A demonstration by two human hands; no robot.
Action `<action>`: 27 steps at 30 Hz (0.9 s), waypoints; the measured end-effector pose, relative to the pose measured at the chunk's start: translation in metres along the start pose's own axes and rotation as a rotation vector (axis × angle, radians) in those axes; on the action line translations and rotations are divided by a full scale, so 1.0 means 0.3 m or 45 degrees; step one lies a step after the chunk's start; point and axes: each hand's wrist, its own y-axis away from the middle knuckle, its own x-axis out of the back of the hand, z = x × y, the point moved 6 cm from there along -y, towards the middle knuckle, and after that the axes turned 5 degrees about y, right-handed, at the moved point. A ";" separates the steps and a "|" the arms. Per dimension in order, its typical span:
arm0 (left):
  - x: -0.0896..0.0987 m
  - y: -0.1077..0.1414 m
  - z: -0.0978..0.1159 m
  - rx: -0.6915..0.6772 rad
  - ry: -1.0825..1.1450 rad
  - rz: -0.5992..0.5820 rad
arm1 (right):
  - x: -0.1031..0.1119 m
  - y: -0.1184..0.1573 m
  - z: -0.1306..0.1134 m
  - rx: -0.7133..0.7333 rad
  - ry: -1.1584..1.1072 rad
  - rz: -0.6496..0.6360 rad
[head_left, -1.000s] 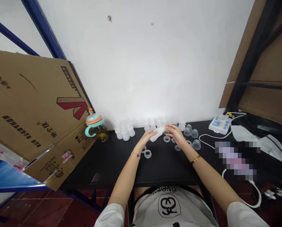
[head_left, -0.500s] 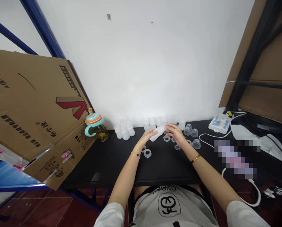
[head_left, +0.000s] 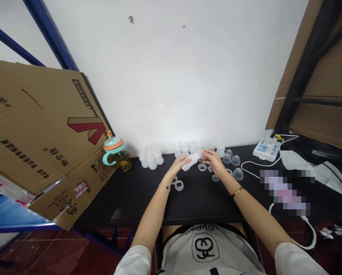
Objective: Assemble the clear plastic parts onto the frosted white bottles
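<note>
A white, translucent baby bottle (head_left: 189,163) lies tilted between my hands above the black table, its top pointing right and away from me. My left hand (head_left: 177,167) is closed around its lower body. At the top end, the fingers of my right hand (head_left: 213,160) pinch the neck; what else they may hold there is hidden. Below my left hand lies a clear screw ring (head_left: 179,185), with another partly behind my wrist. More rings (head_left: 202,167) lie near my right hand. Clear dome caps (head_left: 237,174) stand to its right.
White bottles stand in a cluster (head_left: 151,160) at the back left, and several more (head_left: 184,149) line the wall. A teal-lidded jug (head_left: 116,154) is beside the cardboard box (head_left: 50,133). On the right are a power strip (head_left: 266,149), its white cable and a blurred-out object (head_left: 285,193).
Both hands stay at nearly the same spot with the bottle. Only slight finger movement shows at its top end.
</note>
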 end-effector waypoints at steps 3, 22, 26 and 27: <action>0.004 -0.005 -0.008 0.016 -0.013 0.004 | 0.001 -0.002 -0.002 0.007 -0.006 0.004; -0.002 0.005 -0.003 0.014 -0.034 -0.009 | -0.007 0.013 -0.025 0.017 0.012 -0.016; 0.000 0.003 -0.005 0.007 -0.051 -0.010 | -0.013 0.017 -0.025 0.003 0.014 -0.026; 0.001 0.002 -0.006 0.007 -0.056 -0.009 | -0.014 0.017 -0.025 0.001 0.011 -0.028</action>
